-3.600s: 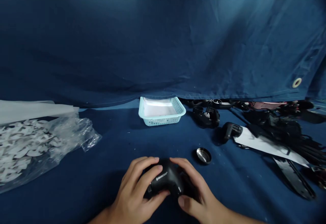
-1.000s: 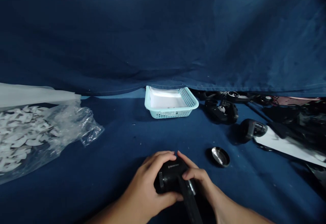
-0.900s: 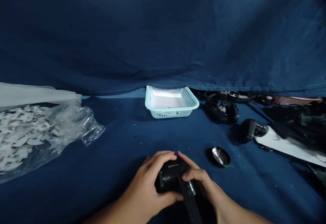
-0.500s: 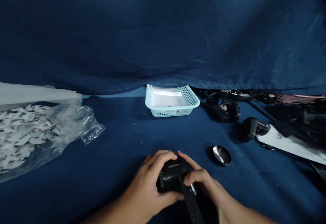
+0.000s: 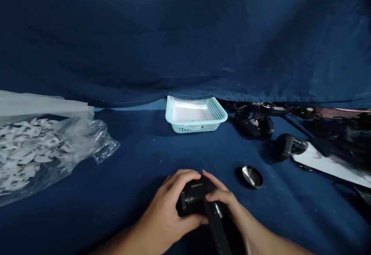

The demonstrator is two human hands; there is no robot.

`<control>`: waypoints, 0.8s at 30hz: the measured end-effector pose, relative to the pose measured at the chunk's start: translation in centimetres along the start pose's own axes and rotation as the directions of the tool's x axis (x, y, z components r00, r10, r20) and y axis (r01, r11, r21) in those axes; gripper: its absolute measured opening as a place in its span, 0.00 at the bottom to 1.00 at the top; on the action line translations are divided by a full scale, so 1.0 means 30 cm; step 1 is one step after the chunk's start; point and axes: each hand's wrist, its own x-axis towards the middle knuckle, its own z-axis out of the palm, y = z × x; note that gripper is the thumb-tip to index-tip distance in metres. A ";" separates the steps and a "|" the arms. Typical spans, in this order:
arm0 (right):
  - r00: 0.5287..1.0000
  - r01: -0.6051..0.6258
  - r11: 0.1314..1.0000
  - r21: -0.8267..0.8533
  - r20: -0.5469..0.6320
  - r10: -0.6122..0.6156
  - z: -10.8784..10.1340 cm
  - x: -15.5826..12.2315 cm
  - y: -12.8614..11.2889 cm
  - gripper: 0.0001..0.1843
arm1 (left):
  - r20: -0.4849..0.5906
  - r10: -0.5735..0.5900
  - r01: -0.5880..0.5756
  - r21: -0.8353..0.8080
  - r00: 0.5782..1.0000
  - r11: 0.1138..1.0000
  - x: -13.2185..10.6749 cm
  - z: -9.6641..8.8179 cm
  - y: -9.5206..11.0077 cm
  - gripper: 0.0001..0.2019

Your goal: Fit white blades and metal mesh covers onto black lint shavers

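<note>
A black fabric shaver (image 5: 195,199) with pale lettering on its body is held between both hands at the bottom middle, its handle pointing down toward me. My left hand (image 5: 171,204) wraps round the left side of the head, next to a ribbed edge, thumb below and fingers over the top. On the right side, my right hand (image 5: 228,204) grips the body, its thumb bent over the top near the handle. The shaver's underside is hidden. A round perforated metal guard (image 5: 252,177) with a black rim lies on the cloth to the right.
A light blue basket (image 5: 195,127) with white paper stands at the back. On the left, a clear plastic bag (image 5: 84,139) holds many white cut pieces. Black device parts (image 5: 253,125) and a white sheet (image 5: 333,166) lie at the right. A dark blue curtain (image 5: 185,38) hangs behind.
My right thumb has shifted slightly up and left over the shaver's body. Both hands keep their hold, and the shaver has barely moved.
</note>
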 end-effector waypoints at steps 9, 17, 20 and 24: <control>0.993 -0.110 0.944 0.311 0.066 0.094 -0.022 -0.010 -0.042 0.42 | -0.016 0.120 -0.117 0.118 0.993 0.986 -0.008 -0.003 0.005 0.33; 0.997 -0.070 0.959 0.276 0.011 0.070 -0.025 -0.004 -0.053 0.39 | -0.021 0.210 -0.202 0.204 0.977 0.958 -0.019 -0.008 0.007 0.35; 0.997 -0.063 0.955 0.291 -0.022 0.073 -0.020 -0.001 -0.053 0.36 | -0.019 0.262 -0.250 0.235 0.965 0.939 -0.020 -0.010 0.010 0.34; 0.997 -0.047 0.955 0.294 -0.047 0.064 -0.010 -0.002 -0.044 0.35 | -0.029 0.314 -0.295 0.274 0.949 0.916 -0.019 -0.009 0.019 0.31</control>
